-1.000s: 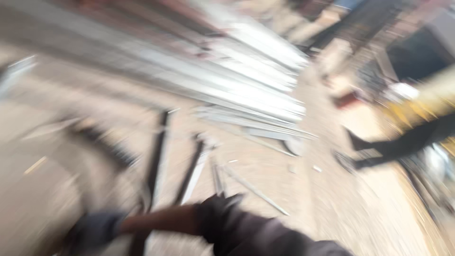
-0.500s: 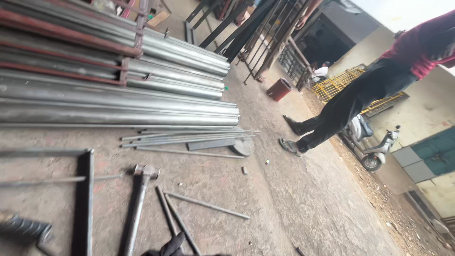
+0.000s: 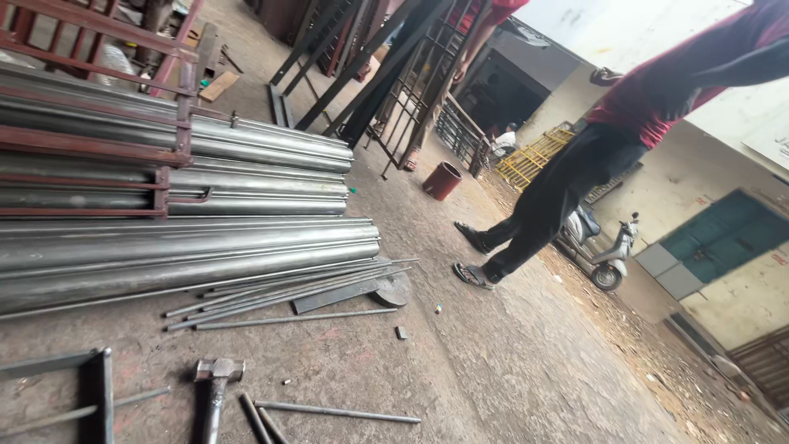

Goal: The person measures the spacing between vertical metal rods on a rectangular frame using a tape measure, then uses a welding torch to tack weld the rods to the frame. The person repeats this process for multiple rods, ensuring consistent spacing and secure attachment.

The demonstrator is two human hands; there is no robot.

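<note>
Now hammer (image 3: 215,386) nearer, hands unseen.

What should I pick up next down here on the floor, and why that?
Probably reach down for the hammer. It lies at the bottom of the view, nearest to you, among loose thin rods beside a dark metal frame. Neither hand shows in view, so nothing is held. Mind the person walking past on the right.
</note>
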